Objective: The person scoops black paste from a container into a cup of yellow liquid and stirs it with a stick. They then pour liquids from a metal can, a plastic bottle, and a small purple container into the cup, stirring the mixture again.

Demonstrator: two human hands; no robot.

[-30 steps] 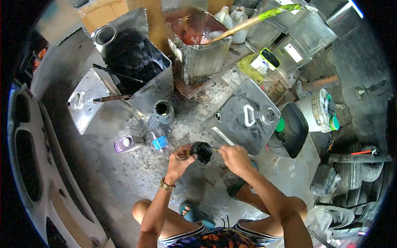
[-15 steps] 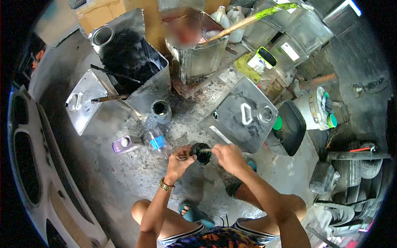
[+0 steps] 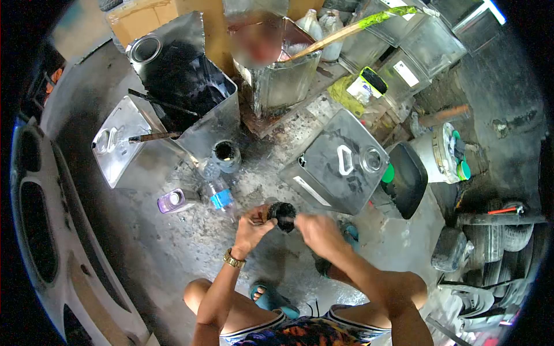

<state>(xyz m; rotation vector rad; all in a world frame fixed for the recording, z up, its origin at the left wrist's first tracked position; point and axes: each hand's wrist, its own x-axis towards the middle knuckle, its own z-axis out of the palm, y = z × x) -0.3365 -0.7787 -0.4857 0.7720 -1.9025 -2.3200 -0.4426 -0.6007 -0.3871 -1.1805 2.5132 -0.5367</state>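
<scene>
My left hand [image 3: 253, 229] grips the side of a small dark container [image 3: 282, 217], its mouth facing up and black inside. At the container's right rim is my right hand [image 3: 317, 232], blurred by motion, its fingers closed on something thin that I cannot make out. A clear plastic bottle with a blue label [image 3: 221, 198] lies on the floor to the left of the container. Behind that bottle stands an open jar [image 3: 225, 154] with dark contents.
A closed metal can [image 3: 323, 173] stands ahead to the right, beside a black tray [image 3: 407, 187]. Ahead left is a large cut-open can [image 3: 222, 121]. A purple-edged bottle [image 3: 173, 200] lies at left. A car bumper [image 3: 78, 248] runs along the left edge.
My right hand has shifted slightly down at the container's rim and is more blurred. My left hand holds the container in nearly the same place.
</scene>
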